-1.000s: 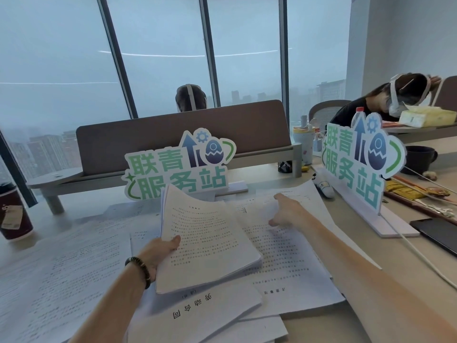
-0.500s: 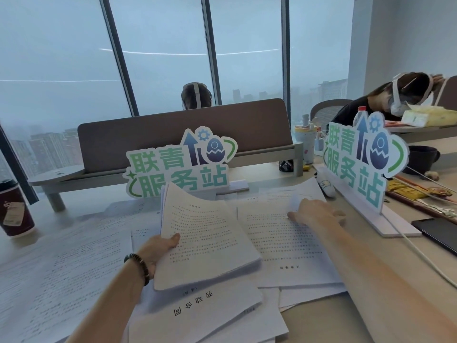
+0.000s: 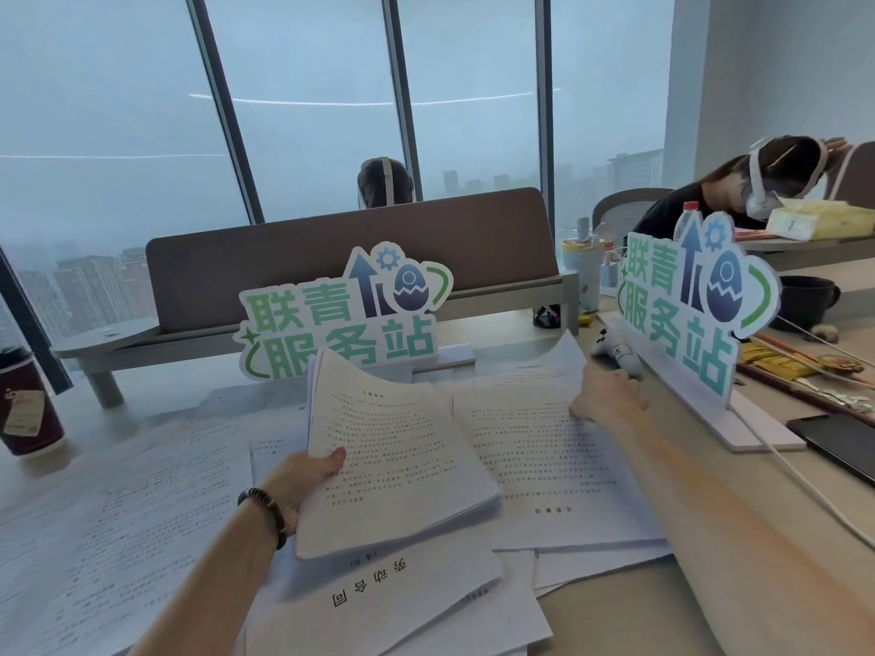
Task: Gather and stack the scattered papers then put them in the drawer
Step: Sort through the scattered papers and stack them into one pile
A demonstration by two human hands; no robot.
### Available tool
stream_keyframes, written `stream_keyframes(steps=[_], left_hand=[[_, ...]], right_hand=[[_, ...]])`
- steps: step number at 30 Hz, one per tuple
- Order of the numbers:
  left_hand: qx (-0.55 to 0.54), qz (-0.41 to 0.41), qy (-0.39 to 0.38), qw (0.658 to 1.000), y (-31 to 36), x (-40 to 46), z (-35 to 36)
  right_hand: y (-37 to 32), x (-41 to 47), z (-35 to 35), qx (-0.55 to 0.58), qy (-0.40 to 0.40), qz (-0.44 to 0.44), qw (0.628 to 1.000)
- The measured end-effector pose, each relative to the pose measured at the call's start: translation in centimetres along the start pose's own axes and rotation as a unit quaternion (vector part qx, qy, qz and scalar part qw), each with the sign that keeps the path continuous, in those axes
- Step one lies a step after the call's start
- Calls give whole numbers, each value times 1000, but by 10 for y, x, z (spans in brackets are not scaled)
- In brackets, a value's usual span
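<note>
My left hand (image 3: 303,480) grips a thick stack of printed papers (image 3: 397,456) by its left edge, lifted above the desk. My right hand (image 3: 608,393) holds the far right edge of loose sheets (image 3: 535,447) lying to the right of the stack, and that edge curls upward. More papers lie underneath, one titled sheet (image 3: 379,589) in front and several spread sheets (image 3: 123,490) to the left. No drawer is in view.
Two green and white signs stand close: one (image 3: 341,319) behind the papers, one (image 3: 686,305) at the right on a white base. A dark cup (image 3: 26,409) stands far left, a phone (image 3: 838,442) and a white cable (image 3: 805,490) far right. Two people sit beyond the desk.
My right hand moved from the middle of the sheets to their right edge, took hold of it and lifted it. The stack in my left hand barely moved.
</note>
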State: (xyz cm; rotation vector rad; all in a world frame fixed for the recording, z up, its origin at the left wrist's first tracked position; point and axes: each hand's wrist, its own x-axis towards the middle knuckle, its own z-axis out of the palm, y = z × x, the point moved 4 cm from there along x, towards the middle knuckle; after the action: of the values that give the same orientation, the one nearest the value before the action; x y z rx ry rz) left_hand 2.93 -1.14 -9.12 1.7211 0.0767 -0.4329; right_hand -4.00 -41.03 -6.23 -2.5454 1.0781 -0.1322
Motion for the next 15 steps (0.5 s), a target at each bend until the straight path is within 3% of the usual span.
stream_keyframes(steps=[7,15], left_hand=[[-2,3,-10,1000,1,0,1],[-51,6,-33,998,4,0,-2]], right_hand=[[9,8,-6,56,19,-26,998],[9,13,-17,58,-20,-33,998]])
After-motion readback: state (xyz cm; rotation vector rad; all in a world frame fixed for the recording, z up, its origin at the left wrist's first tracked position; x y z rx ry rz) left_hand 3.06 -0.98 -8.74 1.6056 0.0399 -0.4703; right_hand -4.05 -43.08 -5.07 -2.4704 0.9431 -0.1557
